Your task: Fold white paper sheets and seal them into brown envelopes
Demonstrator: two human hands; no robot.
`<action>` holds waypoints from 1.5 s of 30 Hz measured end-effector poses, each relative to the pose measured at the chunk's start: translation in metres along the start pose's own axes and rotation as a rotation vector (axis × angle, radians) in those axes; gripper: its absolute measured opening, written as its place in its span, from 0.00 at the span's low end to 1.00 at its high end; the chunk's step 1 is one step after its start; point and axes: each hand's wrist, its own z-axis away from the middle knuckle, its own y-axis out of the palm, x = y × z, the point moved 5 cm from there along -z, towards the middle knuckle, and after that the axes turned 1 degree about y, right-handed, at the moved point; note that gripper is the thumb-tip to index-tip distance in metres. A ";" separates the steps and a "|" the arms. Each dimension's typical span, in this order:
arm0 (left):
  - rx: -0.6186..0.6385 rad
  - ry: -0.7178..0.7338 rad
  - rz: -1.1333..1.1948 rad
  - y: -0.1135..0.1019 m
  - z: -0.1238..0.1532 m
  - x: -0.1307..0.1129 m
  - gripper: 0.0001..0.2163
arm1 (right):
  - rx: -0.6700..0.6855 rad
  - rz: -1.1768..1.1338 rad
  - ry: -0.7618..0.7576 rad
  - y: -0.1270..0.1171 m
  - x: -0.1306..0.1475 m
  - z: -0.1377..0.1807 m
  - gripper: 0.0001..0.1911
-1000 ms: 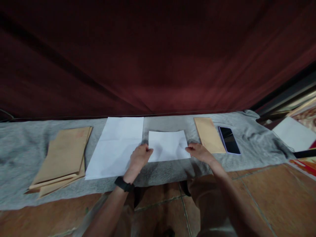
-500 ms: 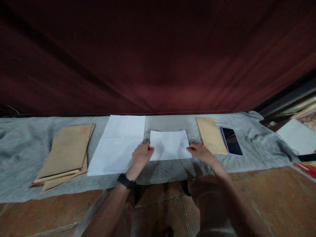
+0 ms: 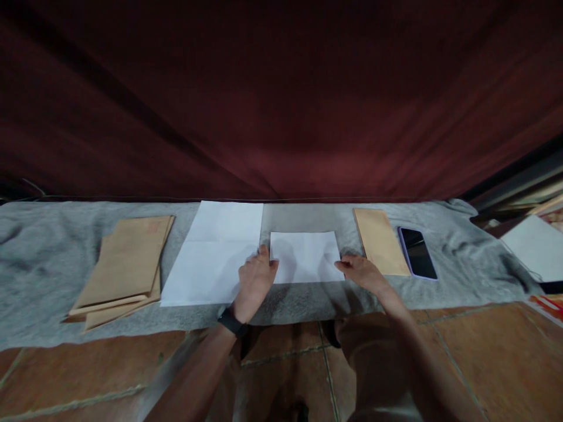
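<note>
A small white sheet of paper [image 3: 304, 258] lies flat in front of me, between my two hands. My left hand [image 3: 256, 275], with a dark band at the wrist, is at its left edge. The thumb rests on that edge, the index finger points up beside it, and the other fingers are curled. At the right edge, my right hand [image 3: 358, 271] pinches the paper between thumb and fingers. Just left of my left hand is a larger white sheet [image 3: 211, 258] with a crease across it.
Several brown envelopes [image 3: 127, 258] are stacked at the left. A brown envelope [image 3: 382, 240] and a phone [image 3: 417, 253] in a purple case lie at the right. Everything rests on a grey cloth [image 3: 303, 214]. Behind it hangs a dark red curtain [image 3: 281, 117]; tiled floor [image 3: 88, 375] is in front.
The small sheet, slightly curved before, now lies flatter. My left index finger has lifted away from the thumb. My right hand keeps its place at the right edge. The view has shifted slightly.
</note>
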 end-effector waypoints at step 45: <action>-0.371 0.689 0.127 0.072 0.041 -0.052 0.28 | -0.411 0.108 -0.506 0.068 0.087 0.001 0.30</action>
